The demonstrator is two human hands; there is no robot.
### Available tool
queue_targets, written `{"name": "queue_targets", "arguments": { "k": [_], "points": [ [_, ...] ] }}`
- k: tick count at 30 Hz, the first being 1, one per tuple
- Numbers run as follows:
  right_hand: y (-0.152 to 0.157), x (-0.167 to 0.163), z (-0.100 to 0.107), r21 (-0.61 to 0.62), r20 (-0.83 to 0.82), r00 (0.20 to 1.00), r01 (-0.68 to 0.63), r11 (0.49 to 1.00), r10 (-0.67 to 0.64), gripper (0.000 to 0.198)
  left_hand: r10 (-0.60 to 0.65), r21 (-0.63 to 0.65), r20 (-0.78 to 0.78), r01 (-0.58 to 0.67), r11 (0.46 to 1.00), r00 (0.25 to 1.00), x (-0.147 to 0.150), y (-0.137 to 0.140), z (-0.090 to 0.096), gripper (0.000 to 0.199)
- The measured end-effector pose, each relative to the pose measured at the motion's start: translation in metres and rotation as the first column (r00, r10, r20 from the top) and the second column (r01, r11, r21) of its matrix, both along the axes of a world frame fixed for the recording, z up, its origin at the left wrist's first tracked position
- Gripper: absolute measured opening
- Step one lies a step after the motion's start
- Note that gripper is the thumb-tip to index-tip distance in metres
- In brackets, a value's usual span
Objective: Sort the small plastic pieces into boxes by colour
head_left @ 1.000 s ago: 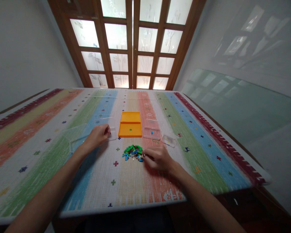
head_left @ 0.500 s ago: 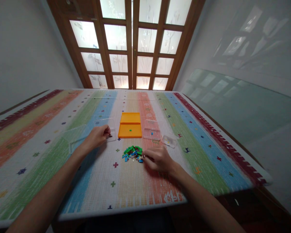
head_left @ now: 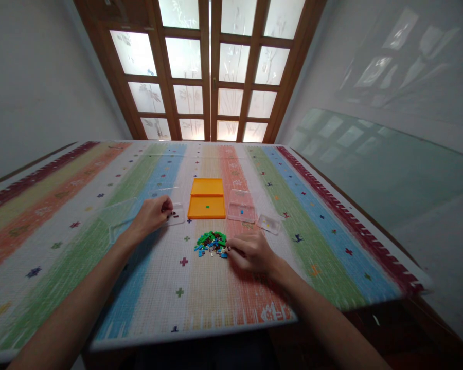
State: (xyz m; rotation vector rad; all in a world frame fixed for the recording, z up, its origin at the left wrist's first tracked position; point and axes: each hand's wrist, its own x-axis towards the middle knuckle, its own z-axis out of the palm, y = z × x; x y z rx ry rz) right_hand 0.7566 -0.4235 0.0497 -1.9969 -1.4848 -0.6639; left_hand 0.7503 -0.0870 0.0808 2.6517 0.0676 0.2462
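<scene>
My left hand is at a clear plastic box, fingers curled together over its left side. Small dark brown bricks lie in that box beside my fingertips; whether the fingers pinch one is hidden. On the cloth in front of me is a heap of tiny building bricks, mostly green, with blue, brown and pale ones. My right hand rests at the heap's right edge, fingers closed and tips touching the bricks. What they may hold is too small to make out.
Behind the heap stands an open orange case with one green brick in it. To its right are a clear box with a blue brick and a smaller clear box with yellow bits. A striped tablecloth covers the table.
My left hand has drawn slightly left, and more dark brown bricks now show in the clear box. The right hand stays by the heap.
</scene>
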Motion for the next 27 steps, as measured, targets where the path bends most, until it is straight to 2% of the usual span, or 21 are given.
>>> {"name": "queue_targets", "arguments": {
  "k": [12, 19, 23, 27],
  "points": [
    [0.000, 0.000, 0.000, -0.014, -0.003, 1.000, -0.002, 1.000, 0.002, 0.025, -0.064, 0.050, 0.032, 0.062, 0.997, 0.997, -0.001, -0.002, 0.000, 0.002],
    [0.000, 0.001, -0.002, -0.031, 0.013, 1.000, 0.006, 1.000, -0.006, 0.024, -0.116, 0.011, 0.008, 0.116, 0.993, 0.993, 0.000, -0.001, 0.002, 0.001],
    [0.000, 0.001, -0.003, -0.027, 0.013, 1.000, -0.001, 1.000, 0.001, 0.025, -0.103, -0.011, -0.017, 0.103, 0.995, 0.995, -0.001, 0.000, 0.004, 0.004],
    [0.000, 0.001, -0.002, -0.020, 0.015, 1.000, 0.006, 1.000, -0.005, 0.027, -0.063, -0.035, -0.026, 0.062, 0.997, 0.998, -0.006, 0.001, 0.014, 0.004]
  ]
}}
